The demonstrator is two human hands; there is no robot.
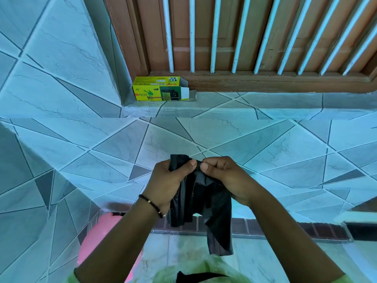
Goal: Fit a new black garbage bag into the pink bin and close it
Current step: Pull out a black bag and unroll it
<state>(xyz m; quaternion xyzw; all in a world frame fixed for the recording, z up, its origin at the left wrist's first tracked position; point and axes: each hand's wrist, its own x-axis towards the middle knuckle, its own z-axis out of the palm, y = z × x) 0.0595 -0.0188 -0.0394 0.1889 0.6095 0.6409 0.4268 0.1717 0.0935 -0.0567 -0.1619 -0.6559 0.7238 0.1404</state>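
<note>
From the head camera I see both hands raised in front of the tiled wall, working the top edge of the bag (pixel 204 197). My left hand (pixel 171 180) has its fingers curled round the bag's upper left part, thumb laid across the front of the plastic. My right hand (pixel 222 174) pinches the same top edge just beside the left thumb, thumb and forefinger closed tight on a thin fold, the other fingers curled in. The two thumbs nearly touch. The bag is black, still mostly folded flat, and hangs down from the hands in creased panels, its longest strip dangling lowest on the right side. A beaded bracelet (pixel 152 205) sits on the left wrist. The bin (pixel 102 235), pink, stands below and to the left of the bag, mostly hidden behind my left forearm; I cannot tell whether its lid is open. Well above the bag, on a tiled ledge (pixel 265 105) at the foot of a brown door with white bars (pixel 234 35), lies a yellow box (pixel 161 88), its right end flap open.
</note>
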